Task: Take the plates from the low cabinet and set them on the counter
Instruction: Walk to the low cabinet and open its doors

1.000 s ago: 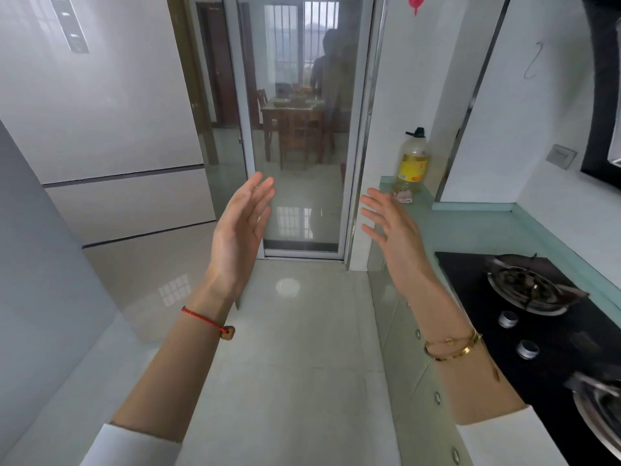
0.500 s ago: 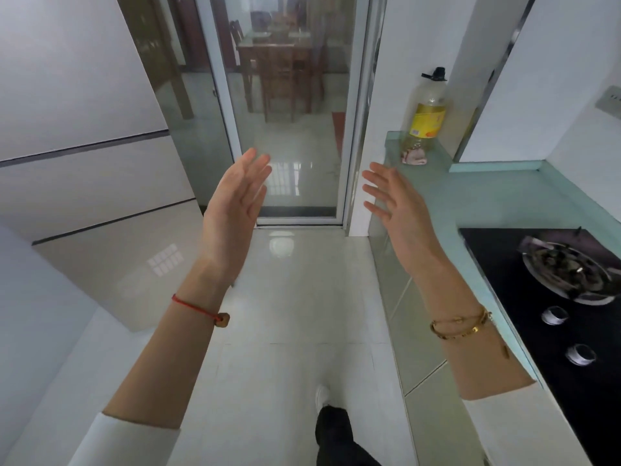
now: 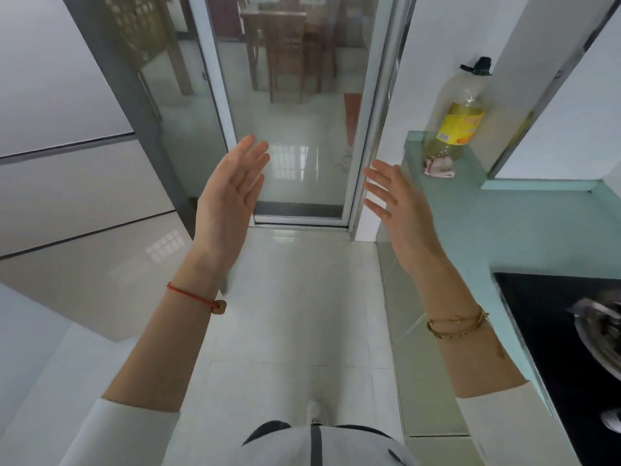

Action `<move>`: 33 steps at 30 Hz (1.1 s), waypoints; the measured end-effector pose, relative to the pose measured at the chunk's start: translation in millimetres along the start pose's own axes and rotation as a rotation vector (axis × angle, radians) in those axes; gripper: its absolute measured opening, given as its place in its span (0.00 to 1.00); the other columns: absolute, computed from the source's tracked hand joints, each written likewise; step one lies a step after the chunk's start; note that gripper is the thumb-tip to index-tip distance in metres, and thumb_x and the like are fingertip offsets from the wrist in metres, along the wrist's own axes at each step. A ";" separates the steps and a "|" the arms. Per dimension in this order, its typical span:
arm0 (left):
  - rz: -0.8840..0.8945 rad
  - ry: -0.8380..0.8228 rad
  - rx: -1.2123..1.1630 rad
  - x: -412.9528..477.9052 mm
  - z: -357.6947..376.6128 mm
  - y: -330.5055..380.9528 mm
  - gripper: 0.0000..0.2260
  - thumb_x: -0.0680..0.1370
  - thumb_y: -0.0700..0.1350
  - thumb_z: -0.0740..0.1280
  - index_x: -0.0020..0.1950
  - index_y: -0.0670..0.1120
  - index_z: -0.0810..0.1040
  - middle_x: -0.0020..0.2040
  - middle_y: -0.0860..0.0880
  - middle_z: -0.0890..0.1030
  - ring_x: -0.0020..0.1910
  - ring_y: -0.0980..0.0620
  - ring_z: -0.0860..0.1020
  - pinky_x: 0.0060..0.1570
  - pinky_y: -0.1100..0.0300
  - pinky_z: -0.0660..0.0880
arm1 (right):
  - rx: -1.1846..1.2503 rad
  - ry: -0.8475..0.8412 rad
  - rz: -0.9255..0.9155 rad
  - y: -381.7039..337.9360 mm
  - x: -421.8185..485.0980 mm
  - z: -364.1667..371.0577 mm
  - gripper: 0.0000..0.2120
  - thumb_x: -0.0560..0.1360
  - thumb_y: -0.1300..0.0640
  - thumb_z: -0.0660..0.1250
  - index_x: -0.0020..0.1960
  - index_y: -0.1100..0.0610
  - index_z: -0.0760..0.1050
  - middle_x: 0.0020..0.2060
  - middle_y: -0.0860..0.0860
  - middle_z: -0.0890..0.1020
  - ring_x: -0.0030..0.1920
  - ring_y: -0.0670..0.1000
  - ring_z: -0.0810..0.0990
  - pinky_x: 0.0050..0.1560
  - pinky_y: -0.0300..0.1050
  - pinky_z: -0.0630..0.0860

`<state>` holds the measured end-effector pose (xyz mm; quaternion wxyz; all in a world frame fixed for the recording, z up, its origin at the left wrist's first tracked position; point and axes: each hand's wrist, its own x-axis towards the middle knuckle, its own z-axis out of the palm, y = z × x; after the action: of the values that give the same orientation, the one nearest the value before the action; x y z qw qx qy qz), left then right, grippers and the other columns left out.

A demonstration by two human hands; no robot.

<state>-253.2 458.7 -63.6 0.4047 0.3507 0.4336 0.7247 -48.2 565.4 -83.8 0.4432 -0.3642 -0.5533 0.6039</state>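
No plates anywhere in sight, so there is nothing to place against the hands yet; what does show is the low cabinet (image 3: 400,334) front, its pale glossy doors running under the counter (image 3: 524,223) down the right side, all shut as far as can be seen. The right hand (image 3: 400,203) hovers just in front of the counter's near corner, above the cabinet doors, fingers spread and loose, holding nothing, palm turned inward. The left hand (image 3: 228,193) is raised level with it, well apart to the left, flat and relaxed with fingers together, also gripping nothing, its palm facing the right one. A red string bracelet (image 3: 196,297) sits on the left wrist, 2 thin gold bangles (image 3: 457,326) on the right. The counter is pale green; at its far end an oil bottle (image 3: 462,109) with a yellow label stands upright, with a small pink crumpled cloth (image 3: 438,166) just beside its base. Nearer on the right lies a black hob (image 3: 554,334), blurred at the frame's edge. Between the hands, farther off, a glass sliding door (image 3: 295,105) stands shut, a wooden table and chairs dimly visible beyond it. Pale floor tiles (image 3: 295,307) run below, and a white shoe (image 3: 316,412) peeks out at the bottom.
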 end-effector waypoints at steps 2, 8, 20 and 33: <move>-0.015 0.005 -0.008 23.8 0.3 -8.4 0.20 0.85 0.46 0.49 0.76 0.45 0.67 0.73 0.49 0.75 0.71 0.55 0.73 0.75 0.55 0.64 | 0.009 -0.010 0.008 3.0 25.5 -0.7 0.17 0.84 0.47 0.51 0.66 0.50 0.72 0.63 0.48 0.79 0.66 0.48 0.76 0.69 0.50 0.72; -0.048 0.016 -0.041 101.4 -5.1 -32.8 0.19 0.85 0.46 0.49 0.74 0.47 0.69 0.72 0.50 0.76 0.71 0.55 0.74 0.74 0.56 0.65 | 0.053 0.008 0.028 13.6 104.8 0.5 0.16 0.84 0.48 0.52 0.65 0.51 0.73 0.63 0.49 0.79 0.65 0.49 0.77 0.69 0.50 0.72; -0.134 -0.125 -0.069 315.6 -41.9 -82.0 0.21 0.84 0.47 0.52 0.76 0.45 0.68 0.71 0.48 0.76 0.70 0.54 0.75 0.73 0.56 0.66 | 0.125 0.156 0.051 50.8 280.7 33.2 0.16 0.84 0.50 0.53 0.66 0.54 0.73 0.62 0.50 0.79 0.63 0.50 0.77 0.69 0.51 0.72; -0.389 -0.439 -0.049 509.6 -18.1 -150.2 0.21 0.84 0.47 0.50 0.76 0.44 0.67 0.72 0.45 0.75 0.72 0.50 0.73 0.77 0.52 0.62 | 0.159 0.533 0.057 89.7 413.8 31.6 0.17 0.81 0.49 0.57 0.65 0.52 0.76 0.62 0.50 0.81 0.63 0.49 0.79 0.64 0.47 0.74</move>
<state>-443.5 950.9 -127.3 0.6286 0.3993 0.3772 0.5506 -230.9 943.2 -147.9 0.5832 -0.4899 -0.3576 0.5404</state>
